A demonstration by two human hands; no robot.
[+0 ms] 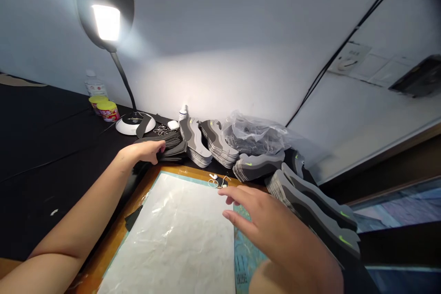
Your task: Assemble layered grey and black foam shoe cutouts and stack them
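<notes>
My left hand [146, 150] reaches to the back of the bench and closes over a stack of dark shaped fabric pieces [170, 144]. Its thumb is under the top pieces. My right hand [272, 225] hovers over the right edge of a white sheet [175, 234] that lies on a blue-green cutting mat [246, 257]. Its fingers are spread and loose and hold nothing. Small white and yellow bits [217, 181] lie just beyond its fingertips.
Several stacks of grey shoe-upper pieces [206, 144] fan along the back and right [317, 206], beside a crumpled clear plastic bag [255, 133]. A lit desk lamp [134, 124], small jars [107, 111] and a bottle [93, 85] stand at the back left on black cloth.
</notes>
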